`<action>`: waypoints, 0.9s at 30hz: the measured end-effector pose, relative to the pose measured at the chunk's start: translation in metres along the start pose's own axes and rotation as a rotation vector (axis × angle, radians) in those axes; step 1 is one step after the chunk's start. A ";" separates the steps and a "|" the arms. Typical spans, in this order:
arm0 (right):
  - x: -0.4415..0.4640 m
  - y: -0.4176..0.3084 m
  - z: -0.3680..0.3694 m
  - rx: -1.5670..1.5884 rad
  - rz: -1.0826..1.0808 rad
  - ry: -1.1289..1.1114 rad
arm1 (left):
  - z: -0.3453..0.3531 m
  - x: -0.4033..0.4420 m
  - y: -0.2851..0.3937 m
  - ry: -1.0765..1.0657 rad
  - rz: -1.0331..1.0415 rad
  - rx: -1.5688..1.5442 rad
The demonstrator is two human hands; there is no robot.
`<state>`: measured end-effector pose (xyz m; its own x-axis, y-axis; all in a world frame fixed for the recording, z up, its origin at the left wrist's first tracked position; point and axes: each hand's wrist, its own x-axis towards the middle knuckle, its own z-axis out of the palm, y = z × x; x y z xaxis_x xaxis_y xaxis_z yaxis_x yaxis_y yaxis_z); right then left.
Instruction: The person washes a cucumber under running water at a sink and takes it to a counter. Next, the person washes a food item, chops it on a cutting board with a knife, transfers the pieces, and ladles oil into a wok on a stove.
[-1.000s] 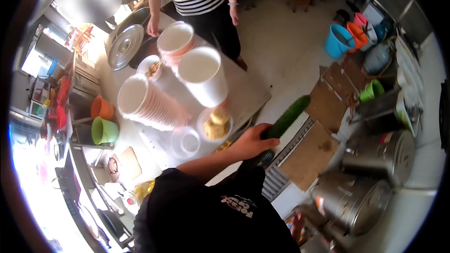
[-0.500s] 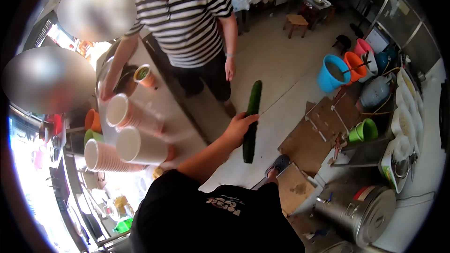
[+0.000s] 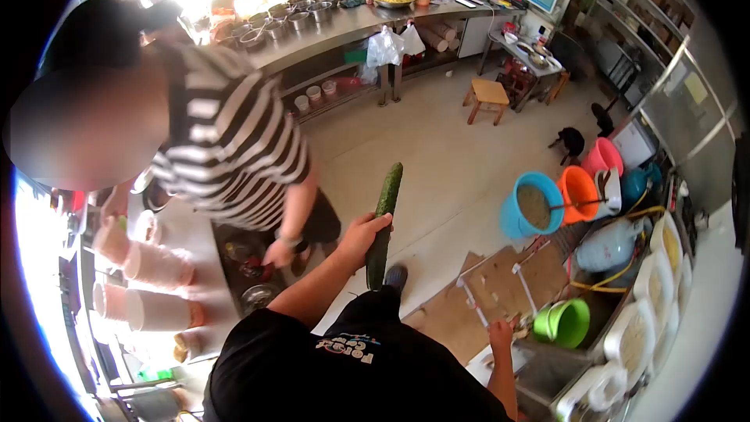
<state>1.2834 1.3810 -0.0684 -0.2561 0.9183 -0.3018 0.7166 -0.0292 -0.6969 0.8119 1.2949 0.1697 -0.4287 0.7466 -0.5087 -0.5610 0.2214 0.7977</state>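
My left hand point(image 3: 362, 238) is wrapped round the middle of a long green cucumber point(image 3: 388, 191), held upright in front of my black shirt, with its lower end near my chest. Low on the right is my right hand point(image 3: 501, 334), in front of the brown cardboard point(image 3: 437, 316) on the floor; its fingers are too small to make out. To the left, a person in a striped shirt point(image 3: 234, 137) leans over the table point(image 3: 207, 266), an arm reaching toward stacked tubs point(image 3: 156, 263).
A long steel counter point(image 3: 312, 41) with metal pots runs across the back. A wooden stool point(image 3: 489, 96) stands on the floor. On the right are a blue bucket point(image 3: 533, 205), an orange bucket point(image 3: 578, 187), a green bucket point(image 3: 564, 323) and white trays point(image 3: 631, 341).
The view has swung right, bringing the back counter in and shifting the tubs left. My left hand still holds the cucumber, now upright. The striped-shirt person has come closer. My right hand has come into view.
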 end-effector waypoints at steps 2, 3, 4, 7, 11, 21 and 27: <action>0.066 -0.070 -0.006 0.199 -0.081 0.009 | 0.016 0.055 0.006 0.009 0.018 -0.101; 0.108 -0.096 -0.004 0.195 -0.116 0.009 | 0.028 0.096 0.010 0.000 0.030 -0.123; 0.145 -0.122 -0.002 0.191 -0.151 0.008 | 0.040 0.133 0.014 -0.036 0.033 -0.194; 0.218 -0.223 0.002 0.271 -0.217 -0.143 | 0.069 0.210 0.019 -0.081 -0.002 -0.213; 0.250 -0.345 -0.022 0.556 -0.189 -0.414 | 0.122 0.255 0.059 -0.164 -0.020 -0.182; 0.508 -0.459 0.001 0.517 -0.397 -0.626 | 0.189 0.452 0.144 -0.149 0.267 0.090; 0.654 -0.501 -0.037 0.780 -0.168 -0.916 | 0.072 0.537 0.140 0.266 0.223 0.953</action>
<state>0.7807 2.0113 0.1076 -0.8980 0.3233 -0.2985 0.1286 -0.4559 -0.8807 0.5541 1.7724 0.0312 -0.6635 0.6938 -0.2800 0.2999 0.5895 0.7500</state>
